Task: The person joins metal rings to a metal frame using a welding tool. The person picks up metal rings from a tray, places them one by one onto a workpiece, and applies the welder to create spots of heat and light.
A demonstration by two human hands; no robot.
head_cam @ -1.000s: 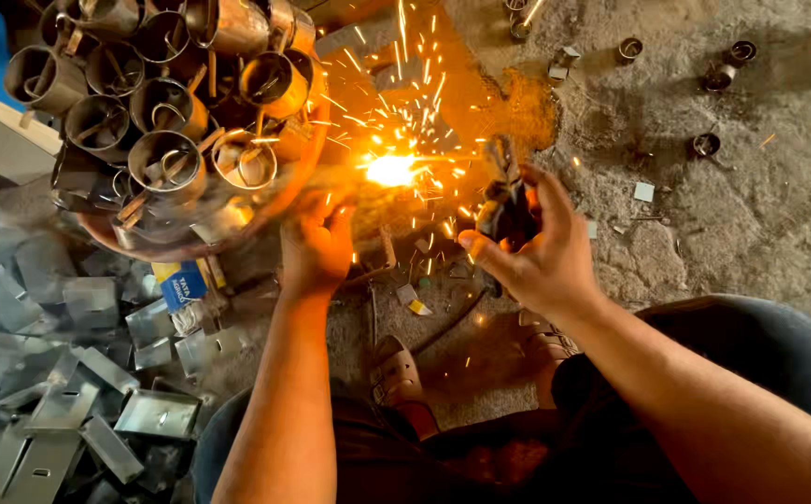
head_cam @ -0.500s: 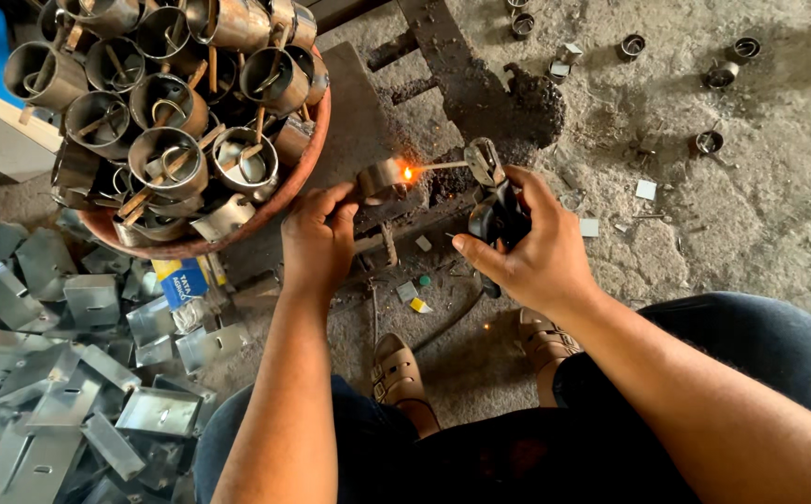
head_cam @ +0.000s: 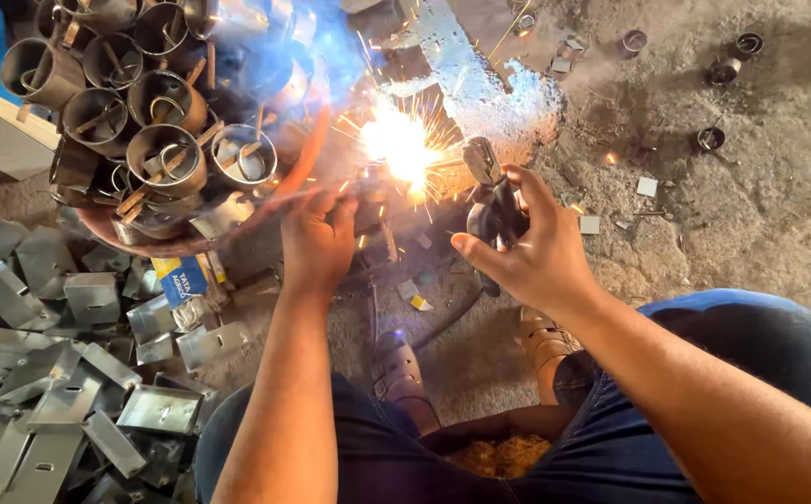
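One small metal piece [head_cam: 368,191], spark-lit, glaring.

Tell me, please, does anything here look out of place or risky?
Yes: both hands are bare close to the sparks. The left hand steadies the workpiece and the right hand holds the electrode holder, with no gloves visible.

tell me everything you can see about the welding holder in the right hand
The welding holder is a dark clamp-type tool with a black grip and a worn grey metal head. The right hand wraps the grip, index finger stretched along the top and thumb below. Its head points left and slightly up toward the bright arc and sparks, with a thin rod running from the head into the glare. A dark cable seems to trail down from it across the ground. It sits just right of the left hand, apart from it.
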